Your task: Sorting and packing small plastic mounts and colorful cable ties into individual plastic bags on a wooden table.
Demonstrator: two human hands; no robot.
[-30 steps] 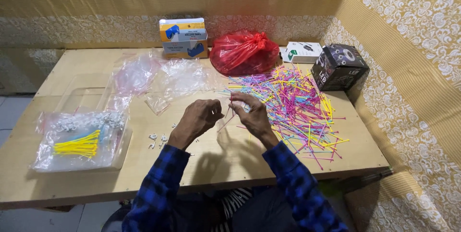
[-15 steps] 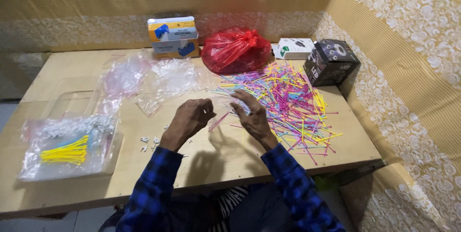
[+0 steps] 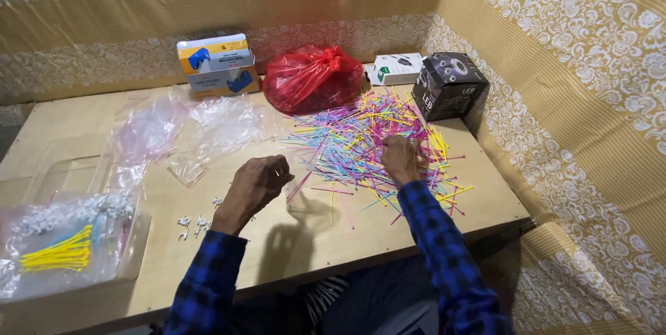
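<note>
My left hand (image 3: 257, 184) is raised a little above the table's middle, its fingers closed on a small clear plastic bag (image 3: 307, 163). A pink cable tie (image 3: 300, 186) hangs from it. Lying on the near edge of a big loose pile of colourful cable ties (image 3: 361, 137), my right hand (image 3: 401, 159) has its fingers down among them. Whether it grips any tie is hidden. Both sleeves are blue and black check.
A red plastic bag (image 3: 312, 78), stacked blue and orange boxes (image 3: 218, 64), a white box (image 3: 397, 69) and a black box (image 3: 449, 85) line the back. Empty clear bags (image 3: 187, 123) lie left of centre. A clear tray with yellow ties (image 3: 59, 255) sits at the left; small white bits (image 3: 191, 224) lie nearby.
The two hands were together at the clear bag. My right hand has left it and moved right onto the pile of ties. The left hand stays with the bag.
</note>
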